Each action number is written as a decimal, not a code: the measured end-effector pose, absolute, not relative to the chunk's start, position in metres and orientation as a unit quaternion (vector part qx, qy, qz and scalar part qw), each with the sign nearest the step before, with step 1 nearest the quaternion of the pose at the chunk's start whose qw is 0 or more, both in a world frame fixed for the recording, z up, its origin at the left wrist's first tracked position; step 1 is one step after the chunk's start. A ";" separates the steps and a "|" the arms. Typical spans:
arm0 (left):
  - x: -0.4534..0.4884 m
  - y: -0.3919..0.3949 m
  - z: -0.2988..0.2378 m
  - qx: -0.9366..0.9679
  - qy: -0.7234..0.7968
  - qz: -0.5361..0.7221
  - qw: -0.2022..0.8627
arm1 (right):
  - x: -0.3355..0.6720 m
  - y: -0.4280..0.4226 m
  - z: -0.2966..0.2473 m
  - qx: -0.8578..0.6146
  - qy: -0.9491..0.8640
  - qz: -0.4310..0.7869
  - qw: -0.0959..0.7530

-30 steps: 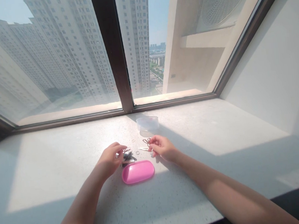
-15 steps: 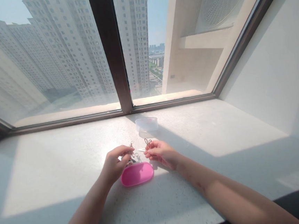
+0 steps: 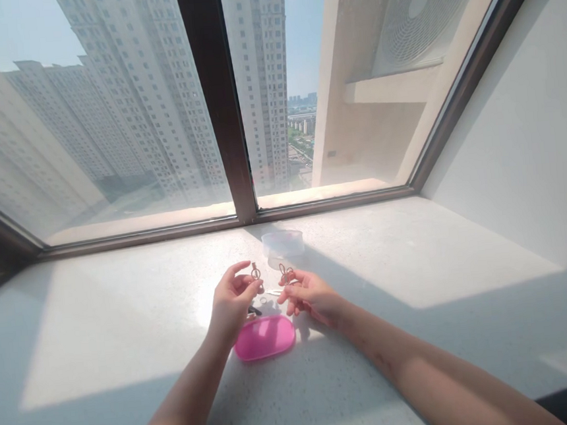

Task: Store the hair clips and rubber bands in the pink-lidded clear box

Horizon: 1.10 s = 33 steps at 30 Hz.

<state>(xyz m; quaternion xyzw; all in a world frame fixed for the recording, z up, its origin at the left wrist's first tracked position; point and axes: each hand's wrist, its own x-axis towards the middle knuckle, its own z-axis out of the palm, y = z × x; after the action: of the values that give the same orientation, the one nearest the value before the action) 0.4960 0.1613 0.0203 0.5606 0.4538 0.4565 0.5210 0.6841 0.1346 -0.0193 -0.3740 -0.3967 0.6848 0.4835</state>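
Observation:
My left hand (image 3: 235, 295) pinches a small bronze-coloured metal piece with a ring (image 3: 256, 274) between thumb and fingers. Across a narrow gap, my right hand (image 3: 309, 296) grips a small brown looped thing (image 3: 286, 275) with its fingertips. A slim silver strip (image 3: 273, 293) points leftward from that hand, its exact kind too small to make out. Just in front of the hands lies a pink rounded tray or lid (image 3: 265, 338) on the sill. Behind it, partly covered by my left hand, is a small dark item (image 3: 255, 310), with a tiny ring (image 3: 263, 300) close by.
Beyond my hands a clear plastic container (image 3: 283, 243) stands on the pale speckled sill (image 3: 125, 332). The brown window frame (image 3: 247, 216) bounds the sill at the back, and a white wall (image 3: 500, 140) closes it on the right.
My left hand has risen slightly away from the pink tray, bringing the ringed metal piece upright. My right hand keeps its hold. The whole view has shifted a little.

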 end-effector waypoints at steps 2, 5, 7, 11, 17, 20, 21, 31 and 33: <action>0.502 0.160 0.023 0.555 0.453 0.450 0.533 | 0.684 0.134 -0.019 -0.377 -0.403 0.675 0.489; 0.508 0.157 0.020 0.518 0.444 0.464 0.564 | 0.683 0.134 -0.018 -0.382 -0.404 0.671 0.490; 0.509 0.155 0.017 0.504 0.438 0.464 0.582 | 0.682 0.133 -0.017 -0.384 -0.403 0.673 0.487; 0.506 0.153 0.014 0.512 0.419 0.453 0.598 | 0.682 0.133 -0.019 -0.381 -0.413 0.681 0.470; 0.506 0.149 0.009 0.568 0.427 0.473 0.520 | 0.677 0.133 -0.025 -0.385 -0.417 0.681 0.463; 0.508 0.148 0.004 0.590 0.454 0.453 0.491 | 0.675 0.133 -0.025 -0.369 -0.421 0.670 0.487; 0.508 0.148 0.002 0.596 0.459 0.444 0.487 | 0.675 0.133 -0.024 -0.364 -0.424 0.664 0.496; 0.502 0.151 0.001 0.740 0.494 0.288 0.355 | 0.678 0.133 -0.022 -0.362 -0.407 0.621 0.564; 0.504 0.150 0.003 0.722 0.484 0.291 0.399 | 0.678 0.134 -0.023 -0.354 -0.403 0.624 0.568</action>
<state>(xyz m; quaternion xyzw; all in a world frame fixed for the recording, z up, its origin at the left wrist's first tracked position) 0.5037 0.1502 0.0026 0.7219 0.4844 0.2910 0.3995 0.6778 0.1336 -0.0227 -0.3537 -0.4029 0.6242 0.5683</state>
